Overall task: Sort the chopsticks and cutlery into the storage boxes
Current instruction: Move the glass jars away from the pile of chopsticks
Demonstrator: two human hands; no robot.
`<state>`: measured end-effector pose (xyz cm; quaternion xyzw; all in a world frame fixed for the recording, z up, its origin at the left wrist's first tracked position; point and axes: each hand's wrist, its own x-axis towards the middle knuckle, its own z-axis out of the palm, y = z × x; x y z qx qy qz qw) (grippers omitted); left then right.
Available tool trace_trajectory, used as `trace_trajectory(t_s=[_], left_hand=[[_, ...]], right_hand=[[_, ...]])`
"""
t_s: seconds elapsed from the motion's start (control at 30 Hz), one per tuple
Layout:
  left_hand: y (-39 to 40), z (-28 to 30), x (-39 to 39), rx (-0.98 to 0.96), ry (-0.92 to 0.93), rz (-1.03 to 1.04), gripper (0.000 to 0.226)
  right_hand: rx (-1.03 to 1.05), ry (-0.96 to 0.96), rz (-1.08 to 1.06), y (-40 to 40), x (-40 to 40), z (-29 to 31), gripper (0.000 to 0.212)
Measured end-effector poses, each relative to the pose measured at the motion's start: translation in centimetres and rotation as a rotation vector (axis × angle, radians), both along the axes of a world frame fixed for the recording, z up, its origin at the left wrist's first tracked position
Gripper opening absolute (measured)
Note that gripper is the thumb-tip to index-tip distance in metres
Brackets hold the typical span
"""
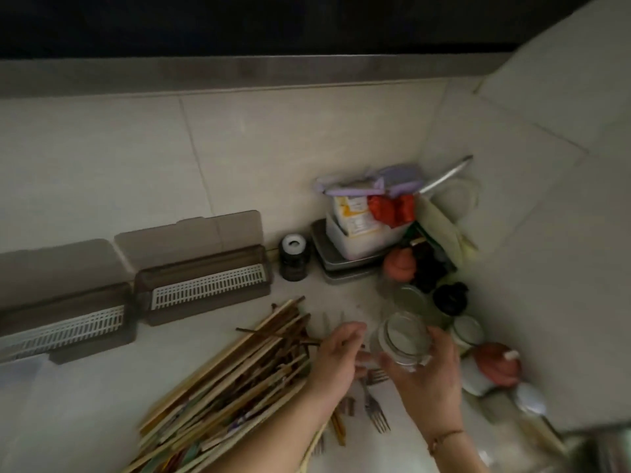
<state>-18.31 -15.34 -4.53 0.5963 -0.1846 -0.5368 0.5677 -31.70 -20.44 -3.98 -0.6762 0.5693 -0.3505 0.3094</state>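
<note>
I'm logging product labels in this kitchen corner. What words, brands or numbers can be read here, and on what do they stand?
No text is legible.
White and yellow printed packet in the clear plastic tub: print is there, too blurred to read.
Red crinkled wrapper: no readable print.
Small dark jar with a white cap: no readable label.

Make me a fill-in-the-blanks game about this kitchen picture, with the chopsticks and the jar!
1. The right hand holds a clear glass ____.
2. Both storage boxes have their lids ____.
3. The big pile of chopsticks lies on the ____, not in a box.
4. The metal forks lie between the person's two ____.

Missing words: jar; open; counter; hands
</note>
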Motion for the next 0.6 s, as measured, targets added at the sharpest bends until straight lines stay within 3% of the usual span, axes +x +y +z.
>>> trace_trajectory(t_s=[0.17, 0.47, 0.6], left_hand=[[-2.7, -0.3, -4.5, 0.063, -0.083, -0.21, 0.032], [-3.8, -1.5, -7.0, 0.11, -0.118, -0.19, 0.033], [-4.0, -2.0, -7.2, 0.11, -0.129, -0.188, 0.028]], right_hand=[[0.049, -0.005, -0.102, -1.4, -4.2, -2.2, 0.087], [0.069, 0.01, -0.11, -2.4, -5.2, -4.6, 0.08], [0.11, -0.023, -0.115, -2.5, -5.1, -5.3, 0.086]])
